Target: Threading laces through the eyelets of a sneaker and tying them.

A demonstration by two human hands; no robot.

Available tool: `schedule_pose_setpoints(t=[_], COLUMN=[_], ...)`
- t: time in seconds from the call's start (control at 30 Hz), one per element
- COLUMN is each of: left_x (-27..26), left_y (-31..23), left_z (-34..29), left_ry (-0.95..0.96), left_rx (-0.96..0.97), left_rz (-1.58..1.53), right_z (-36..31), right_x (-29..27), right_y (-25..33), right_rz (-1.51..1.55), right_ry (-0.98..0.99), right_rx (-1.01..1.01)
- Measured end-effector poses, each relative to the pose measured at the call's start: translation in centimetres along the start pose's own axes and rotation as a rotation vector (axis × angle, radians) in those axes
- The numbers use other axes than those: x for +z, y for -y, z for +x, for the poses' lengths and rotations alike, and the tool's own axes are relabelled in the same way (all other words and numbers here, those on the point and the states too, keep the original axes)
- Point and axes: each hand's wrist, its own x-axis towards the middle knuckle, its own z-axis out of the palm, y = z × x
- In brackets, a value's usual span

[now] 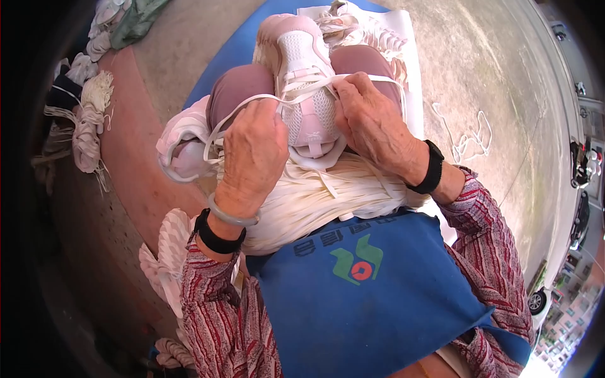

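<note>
A pink and white sneaker [306, 53] stands between my knees, its toe pointing away from me. White shoelace [296, 94] runs across its upper in loose strands. My left hand [255, 142] is closed on the lace at the left side of the shoe, and a loop hangs beside it. On the right of the shoe, my right hand [372, 120] pinches the lace near the ankle opening; a long strand arcs off past my knee. The fingertips of both hands are partly hidden. A thick bundle of cream laces [328, 195] lies across my lap, just below the heel.
Another pink and white shoe [187, 142] rests by my left knee. More shoes [362, 31] sit on a white sheet beyond the right knee. Tied bundles of laces [91, 132] lie at the left, and a loose lace [469, 138] on the floor at right. A blue apron [372, 296] covers my lap.
</note>
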Motion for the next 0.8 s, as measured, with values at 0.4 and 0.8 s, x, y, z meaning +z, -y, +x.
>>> schedule_pose_setpoints(t=[0.4,0.8], left_x=[-0.4,-1.1], left_y=[-1.3,-4.4], left_z=[2.7,4.7], left_ry=[0.172,-0.041], left_rx=[0.021,0.504], left_rz=[0.112,0.224], right_z=[0.9,0.0], right_x=[3.0,1.5], right_y=[-2.1,-1.9], right_rz=[0.024,-0.223], right_ry=[-0.086,-0.026], right_rx=[0.089,0.144])
